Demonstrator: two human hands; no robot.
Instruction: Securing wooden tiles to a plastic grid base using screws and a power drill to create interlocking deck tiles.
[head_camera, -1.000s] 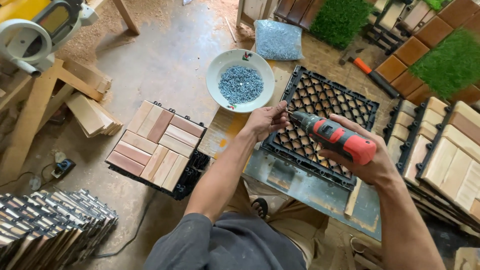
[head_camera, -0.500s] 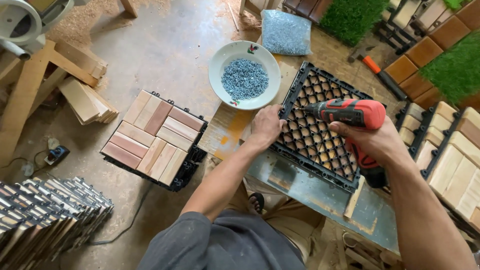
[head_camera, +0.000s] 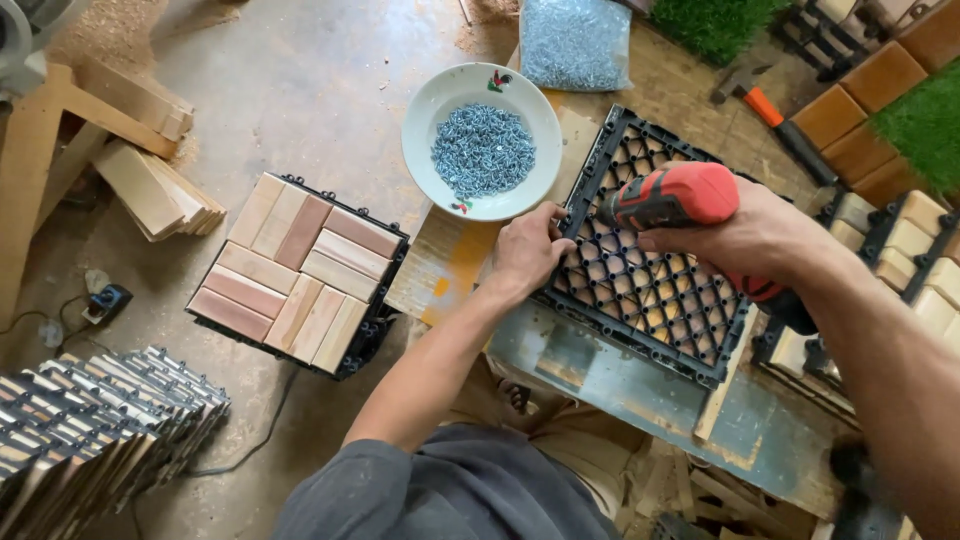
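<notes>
Since the earlier frames the red drill (head_camera: 672, 196) has swung from pointing across the black plastic grid tile (head_camera: 650, 280) to lying nearly level over the tile's upper left part, and the left hand has stayed at that same corner. The right hand (head_camera: 745, 240) is clamped around the drill's grip, its nose aimed toward the left hand (head_camera: 528, 252), whose fingers are pinched together at the grid's left edge; whatever they pinch is too small to make out. The grid tile lies back-side up on the worn bench (head_camera: 620, 385), with pale wood showing through its openings. Just beyond the left hand sits a white bowl (head_camera: 425, 140) heaped with silvery screws (head_camera: 483, 150), and a clear bag of more screws (head_camera: 575, 40) lies past it. On the floor to the left rests a finished wooden slat tile (head_camera: 298, 270), face up. A hammer with an orange handle (head_camera: 770, 115) lies beyond the grid's far corner.
</notes>
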